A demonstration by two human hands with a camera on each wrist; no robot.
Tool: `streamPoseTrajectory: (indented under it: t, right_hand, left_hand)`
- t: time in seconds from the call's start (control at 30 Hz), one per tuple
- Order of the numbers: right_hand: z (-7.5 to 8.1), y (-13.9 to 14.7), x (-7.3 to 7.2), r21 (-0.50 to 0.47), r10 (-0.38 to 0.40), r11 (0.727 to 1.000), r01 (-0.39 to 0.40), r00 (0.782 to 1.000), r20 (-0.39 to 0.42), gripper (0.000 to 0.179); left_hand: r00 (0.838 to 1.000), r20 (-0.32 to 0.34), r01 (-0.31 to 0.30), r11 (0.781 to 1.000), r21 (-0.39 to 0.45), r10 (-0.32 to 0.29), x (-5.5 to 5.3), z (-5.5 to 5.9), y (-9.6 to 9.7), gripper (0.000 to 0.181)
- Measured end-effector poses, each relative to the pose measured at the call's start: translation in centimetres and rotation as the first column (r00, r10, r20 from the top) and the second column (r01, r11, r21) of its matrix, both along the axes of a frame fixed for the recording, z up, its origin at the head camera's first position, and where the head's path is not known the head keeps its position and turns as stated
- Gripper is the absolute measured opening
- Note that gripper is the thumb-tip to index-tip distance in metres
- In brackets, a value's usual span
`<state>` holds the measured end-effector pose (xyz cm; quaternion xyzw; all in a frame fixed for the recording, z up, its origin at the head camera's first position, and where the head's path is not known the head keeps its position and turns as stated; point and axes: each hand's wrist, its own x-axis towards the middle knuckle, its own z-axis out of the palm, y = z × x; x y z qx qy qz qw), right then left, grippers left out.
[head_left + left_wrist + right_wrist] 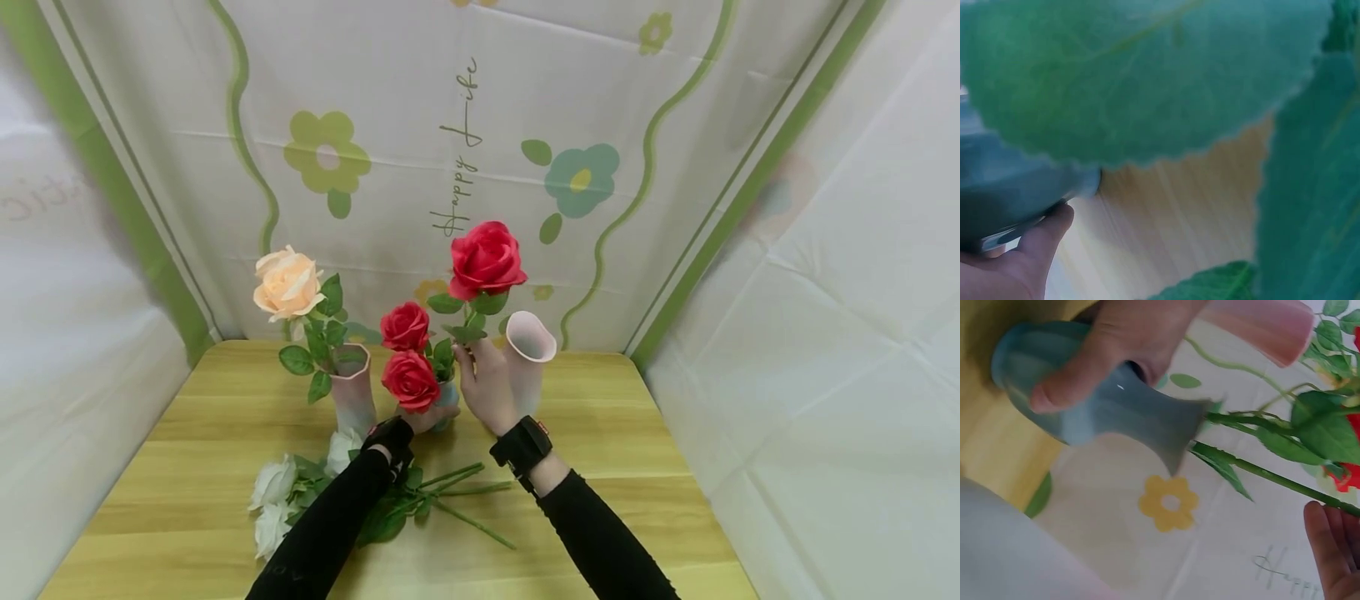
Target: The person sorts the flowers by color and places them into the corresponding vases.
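My left hand [430, 418] grips a blue-grey vase [1147, 409] around its body, thumb along the side in the right wrist view. Two red roses [408, 379] lean over the vase's left side. With my right hand [489, 387] I pinch the green stem [1272, 476] of a larger red rose [487, 260], held upright above the vase. The lower end of that stem reaches the vase mouth in the right wrist view; how deep it goes is hidden. Large leaves [1147, 81] cover much of the left wrist view.
A pink-white vase [528, 367] stands just right of my right hand. Another pinkish vase [352, 396] on the left holds a peach rose [288, 283]. White roses [273, 504] lie on the wooden table [600, 467] under my left forearm. A printed curtain [405, 75] hangs behind.
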<state>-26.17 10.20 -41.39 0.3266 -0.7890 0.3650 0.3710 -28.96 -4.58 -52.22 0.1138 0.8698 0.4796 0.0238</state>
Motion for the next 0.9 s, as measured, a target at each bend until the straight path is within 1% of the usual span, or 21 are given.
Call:
streamPoseTrajectory:
  t: [0.1,0.27,0.4,0.5,0.6,0.73,0.83,0.9]
  right_hand:
    - [-0.8,-0.1,-0.2,-0.004,0.024,1.000,-0.024,0.998,0.060,0.010]
    - [-1.9,0.0,-0.6,0.007,0.023,1.000,-0.024,0.992,0.122,0.012]
    - [-2.7,0.0,-0.7,0.035,0.006,0.999,-0.010,0.991,0.137,0.016]
    - [-3.0,-0.1,-0.6,0.043,0.018,0.999,-0.025,0.990,0.143,0.019]
    - [-3.3,-0.1,-0.6,0.046,0.041,0.998,-0.048,0.989,0.144,0.018]
    - [-3.8,0.1,-0.5,0.055,0.023,0.998,-0.031,0.990,0.137,0.017]
    - [-4.4,0.2,-0.4,0.075,-0.014,0.997,0.004,0.992,0.129,0.026]
    - [-4.9,0.2,-0.4,0.095,-0.018,0.995,0.006,0.992,0.126,0.035]
  left_hand:
    - [1.000,-0.002,0.014,1.000,0.004,-0.014,0.1,-0.1,0.0,0.082]
    - [1.000,0.006,0.002,1.000,-0.010,-0.002,0.1,-0.1,-0.1,0.083]
    - [1.000,0.004,0.006,1.000,-0.011,-0.006,0.2,0.0,-0.1,0.079]
    - [1.000,-0.007,0.024,1.000,-0.005,-0.024,0.2,0.1,-0.2,0.083]
    - [0.998,-0.042,0.045,0.999,0.028,-0.044,0.2,-0.1,-0.4,0.088]
    - [0.991,-0.113,0.078,0.995,0.058,-0.071,-0.2,-0.4,-0.4,0.088]
    - [0.985,-0.138,0.110,0.992,0.053,-0.102,-0.6,-0.7,-0.4,0.090]
    - [0.979,-0.160,0.141,0.987,0.083,-0.126,-0.9,-1.1,-0.4,0.091]
